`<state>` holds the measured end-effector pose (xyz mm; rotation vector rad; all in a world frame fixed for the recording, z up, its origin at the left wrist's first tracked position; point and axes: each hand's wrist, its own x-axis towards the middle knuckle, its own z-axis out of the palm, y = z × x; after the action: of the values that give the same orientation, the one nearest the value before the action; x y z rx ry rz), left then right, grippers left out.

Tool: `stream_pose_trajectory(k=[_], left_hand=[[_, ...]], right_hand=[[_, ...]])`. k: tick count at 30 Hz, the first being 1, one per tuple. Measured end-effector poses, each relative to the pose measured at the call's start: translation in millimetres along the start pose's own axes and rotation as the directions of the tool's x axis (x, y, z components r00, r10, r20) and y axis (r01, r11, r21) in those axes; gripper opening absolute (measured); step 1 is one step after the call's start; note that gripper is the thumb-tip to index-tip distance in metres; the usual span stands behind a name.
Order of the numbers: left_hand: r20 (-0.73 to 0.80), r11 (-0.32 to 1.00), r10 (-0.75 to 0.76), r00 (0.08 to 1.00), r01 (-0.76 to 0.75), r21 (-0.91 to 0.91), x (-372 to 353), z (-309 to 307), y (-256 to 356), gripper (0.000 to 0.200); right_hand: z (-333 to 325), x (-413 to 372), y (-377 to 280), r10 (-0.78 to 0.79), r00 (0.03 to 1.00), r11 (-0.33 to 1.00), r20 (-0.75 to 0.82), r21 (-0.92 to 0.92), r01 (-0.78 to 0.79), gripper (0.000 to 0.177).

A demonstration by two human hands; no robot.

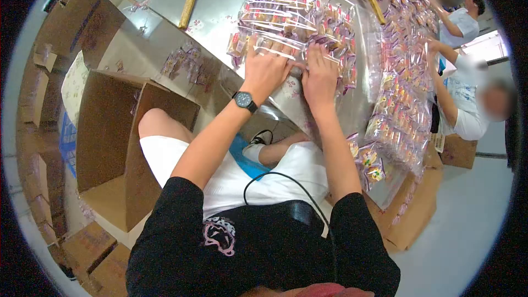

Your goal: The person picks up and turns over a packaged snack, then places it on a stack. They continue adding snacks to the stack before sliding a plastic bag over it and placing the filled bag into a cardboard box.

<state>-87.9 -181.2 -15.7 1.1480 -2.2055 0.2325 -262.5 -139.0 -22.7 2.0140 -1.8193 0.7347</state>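
L hand [267, 71] & R hand [320, 77] side by side, fingers curled, gripping near edge of clear snack bag [297, 16]; bag lies on metal table [220, 11] just beyond them; cardboard box [110, 132] left of L hand; co-workers [467, 93] far right.

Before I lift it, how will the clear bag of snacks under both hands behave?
Probably floppy: the clear bag is thin film around many wrapped snacks, so it would likely sag. Glossy film on the metal table may slide easily when pushed. Fairly full, so perhaps hefty; the left hand and right hand both press it.
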Motion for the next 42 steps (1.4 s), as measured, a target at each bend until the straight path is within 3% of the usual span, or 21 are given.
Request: stream_pose_trajectory(k=[4, 6, 8, 11, 12, 13, 14, 15, 16, 18, 19, 20, 21, 23, 26, 29, 32, 34, 36, 39, 42], left_hand=[[0.002, 1.0, 0.016, 1.0, -0.016, -0.021, 4.2, 0.0, 3.9, 0.041], [0.104, 1.0, 0.007, 0.995, -0.009, 0.017, 5.7, -5.5, 6.9, 0.041], [0.073, 1.0, 0.024, 0.997, -0.024, 0.008, 6.9, -5.9, 6.8, 0.042], [0.124, 0.999, 0.007, 0.992, -0.003, -0.034, 13.9, -4.9, 9.5, 0.047], [0.127, 1.0, 0.004, 0.992, -0.002, -0.013, 16.9, -7.3, 11.9, 0.049], [0.126, 1.0, -0.002, 0.992, 0.001, 0.01, 21.1, -8.8, 13.4, 0.051], [0.155, 0.995, -0.024, 0.988, 0.039, -0.094, 21.8, -1.1, 14.2, 0.061], [0.174, 0.999, 0.018, 0.985, -0.009, -0.052, 23.6, -1.1, 15.0, 0.064], [0.202, 0.998, 0.057, 0.978, -0.056, -0.014, 21.1, -1.1, 17.2, 0.066], [0.337, 0.997, 0.06, 0.939, -0.072, 0.024, 22.9, -10.3, 23.5, 0.078], [0.344, 0.998, 0.059, 0.937, -0.067, 0.013, 24.6, -11.0, 23.6, 0.079], [0.354, 0.998, 0.056, 0.933, -0.06, 0.001, 24.6, -11.4, 23.3, 0.079], [0.366, 0.999, 0.052, 0.929, -0.052, -0.011, 23.4, -11.3, 23.3, 0.08], [0.347, 0.998, 0.045, 0.937, -0.058, 0.028, 19.5, -3.9, 24.6, 0.078], [0.343, 0.998, 0.023, 0.939, -0.044, 0.054, 18.6, 2.3, 26.3, 0.072], [0.347, 0.995, 0.022, 0.938, -0.054, 0.083, 18.9, 5.3, 25.3, 0.067], [0.342, 0.998, 0.03, 0.939, -0.047, 0.043, 20.8, 4.7, 23.5, 0.064], [0.357, 0.999, 0.022, 0.934, -0.033, 0.027, 19.6, -1.4, 25.0, 0.063], [0.386, 0.998, 0.016, 0.922, -0.036, 0.047, 19.4, -5.5, 28.0, 0.062], [0.39, 0.998, -0.033, 0.92, 0.01, 0.061, 18.4, -5.0, 30.7, 0.061], [0.321, 0.997, 0.003, 0.947, -0.029, 0.077, 16.1, 4.0, 25.8, 0.06]], right_hand=[[3.8, -2.0, 4.6, -0.052, 0.998, 0.999, -0.021, -0.005, 0.052, 0.058], [-5.8, 1.7, 5.2, -0.023, 0.995, 1.0, 0.093, -0.006, 0.024, 0.06], [-26.3, 14.6, -0.1, 0.03, 0.975, 0.997, 0.219, 0.064, -0.046, 0.062], [-23.8, 15.2, 3.0, 0.052, 0.96, 0.988, 0.276, 0.127, -0.091, 0.063], [-22.3, 15.0, 2.6, 0.045, 0.982, 0.972, 0.185, 0.219, -0.086, 0.064], [-15.9, 15.6, 3.0, 0.04, 0.992, 0.974, 0.123, 0.216, -0.066, 0.061], [-7.5, 17.0, 4.1, 0.037, 0.998, 0.976, 0.058, 0.213, -0.049, 0.059], [-6.5, 21.1, 2.7, 0.039, 0.999, 0.977, -0.006, 0.208, -0.037, 0.057], [-9.1, 23.0, 5.3, 0.067, 0.99, 0.954, 0.121, 0.284, -0.099, 0.057], [-2.9, 27.6, 7.7, 0.034, 0.995, 0.965, 0.098, 0.257, -0.058, 0.056], [2.8, 30.1, 8.8, 0.016, 0.996, 0.97, 0.085, 0.242, -0.036, 0.056], [10.8, 28.6, 7.6, 0.004, 0.999, 0.993, 0.051, 0.116, -0.01, 0.057], [5.0, 31.8, 2.3, 0.023, 0.999, 0.991, 0.044, 0.134, -0.028, 0.058], [-14.9, 44.3, -9.8, 0.058, 0.998, 0.983, 0.025, 0.172, -0.062, 0.059], [-14.2, 59.9, -7.1, 0.125, 0.981, 0.972, 0.15, 0.179, -0.152, 0.057], [7.5, 67.6, 0.3, 0.082, 0.995, 0.979, 0.06, 0.184, -0.092, 0.052], [6.9, 77.6, 0.9, 0.062, 0.994, 0.992, 0.088, 0.108, -0.071, 0.049], [23.0, 81.0, 6.3, -0.024, 0.997, 0.998, 0.08, -0.051, 0.028, 0.051], [17.8, 79.3, 1.1, 0.105, 0.976, 0.994, 0.19, -0.002, -0.107, 0.056], [19.8, 82.0, -1.1, 0.18, 0.948, 0.983, 0.261, -0.001, -0.186, 0.061], [25.0, 81.0, -0.4, 0.223, 0.928, 0.971, 0.298, -0.147, -0.187, 0.062]])
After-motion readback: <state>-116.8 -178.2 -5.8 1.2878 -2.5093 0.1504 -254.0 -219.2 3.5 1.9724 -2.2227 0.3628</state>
